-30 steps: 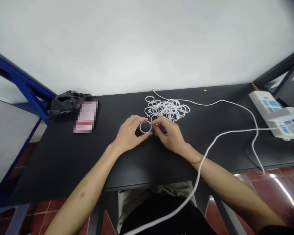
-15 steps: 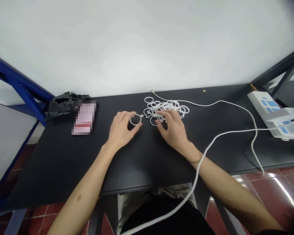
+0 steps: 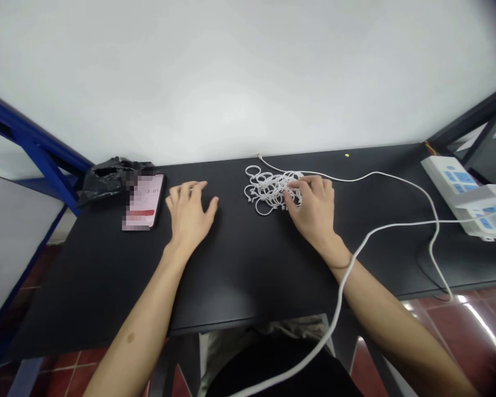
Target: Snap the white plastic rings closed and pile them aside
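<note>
A tangled pile of thin white loops with small heads, like looped zip ties, lies on the black table. My right hand is at the pile's right side, its fingertips over the loops; thumb and index finger are apart, and no loop shows gripped between them. To the left of the pile, my left hand hovers over or rests on the table with fingers spread and nothing visible in it. Its palm side is hidden.
A phone and a crumpled black plastic bag lie at the left. On the right sits a white power strip. A white cable passes over my right forearm; a thinner cord runs along the back.
My left hand has moved left, and the single loop that was between its thumb and finger is no longer seen there. My right hand has shifted right across the pile.
</note>
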Demonstrator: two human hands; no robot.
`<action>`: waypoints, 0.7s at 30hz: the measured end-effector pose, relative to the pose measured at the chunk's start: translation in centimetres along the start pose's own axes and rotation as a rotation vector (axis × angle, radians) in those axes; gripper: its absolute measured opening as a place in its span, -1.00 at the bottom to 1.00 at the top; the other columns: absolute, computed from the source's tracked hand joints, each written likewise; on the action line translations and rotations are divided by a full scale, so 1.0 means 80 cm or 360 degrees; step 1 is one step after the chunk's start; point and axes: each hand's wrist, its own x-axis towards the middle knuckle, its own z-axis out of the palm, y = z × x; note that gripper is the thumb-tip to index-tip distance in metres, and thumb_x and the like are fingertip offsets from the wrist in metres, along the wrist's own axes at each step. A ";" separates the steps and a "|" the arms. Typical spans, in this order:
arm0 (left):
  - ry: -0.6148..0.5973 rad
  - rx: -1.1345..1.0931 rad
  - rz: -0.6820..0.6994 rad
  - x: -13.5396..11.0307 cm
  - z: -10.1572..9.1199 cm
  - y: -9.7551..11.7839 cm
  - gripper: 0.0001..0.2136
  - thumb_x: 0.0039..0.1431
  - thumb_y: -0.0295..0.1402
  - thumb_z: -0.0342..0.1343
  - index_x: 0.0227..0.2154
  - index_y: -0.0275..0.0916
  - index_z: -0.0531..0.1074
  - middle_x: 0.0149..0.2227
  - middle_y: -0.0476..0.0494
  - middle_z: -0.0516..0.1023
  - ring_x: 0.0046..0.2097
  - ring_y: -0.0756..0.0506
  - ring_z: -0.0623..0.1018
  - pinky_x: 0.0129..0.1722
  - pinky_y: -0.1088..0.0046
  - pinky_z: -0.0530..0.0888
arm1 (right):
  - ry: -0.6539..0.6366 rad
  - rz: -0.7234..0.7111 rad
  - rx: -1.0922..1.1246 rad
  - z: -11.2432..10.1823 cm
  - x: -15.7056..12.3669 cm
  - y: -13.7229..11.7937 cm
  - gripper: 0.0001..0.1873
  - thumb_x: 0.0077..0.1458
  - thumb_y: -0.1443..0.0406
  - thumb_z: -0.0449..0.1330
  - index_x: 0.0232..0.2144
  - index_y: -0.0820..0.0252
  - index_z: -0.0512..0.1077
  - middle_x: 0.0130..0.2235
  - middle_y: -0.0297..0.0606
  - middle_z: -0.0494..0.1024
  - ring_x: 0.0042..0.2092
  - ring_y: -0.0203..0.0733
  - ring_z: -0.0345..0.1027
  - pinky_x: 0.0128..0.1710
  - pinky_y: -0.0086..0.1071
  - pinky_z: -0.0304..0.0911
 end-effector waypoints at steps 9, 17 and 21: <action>-0.0431 -0.0843 0.0439 -0.023 -0.007 0.044 -0.46 0.25 -0.20 0.09 0.25 -0.11 0.14 0.19 -0.17 0.33 0.20 -0.17 0.33 0.19 0.15 0.34 | -0.0239 -0.0198 0.1077 -0.023 -0.005 -0.046 -0.82 0.22 0.35 0.14 -0.15 0.12 0.48 -0.28 -0.25 0.48 -0.28 -0.23 0.39 -0.28 -0.32 0.37; -0.0709 -0.1119 0.0438 -0.016 -0.017 0.041 -0.64 0.15 -0.23 0.23 0.00 -0.16 0.43 -0.06 -0.11 0.55 0.02 -0.14 0.45 0.05 0.22 0.44 | -0.0681 -0.0027 0.1531 -0.012 -0.016 -0.050 -0.81 0.24 0.34 0.11 -0.13 0.09 0.48 -0.18 -0.27 0.60 -0.20 -0.23 0.49 -0.19 -0.33 0.41; -0.0488 -0.0872 0.0522 -0.017 -0.011 0.037 -0.65 0.15 -0.22 0.23 -0.02 -0.18 0.43 -0.11 -0.11 0.56 -0.04 -0.16 0.45 0.00 0.19 0.44 | -0.0679 -0.0088 0.1433 -0.010 -0.016 -0.049 -0.71 0.19 0.42 0.08 -0.07 0.12 0.45 -0.24 -0.27 0.55 -0.27 -0.26 0.46 -0.25 -0.36 0.40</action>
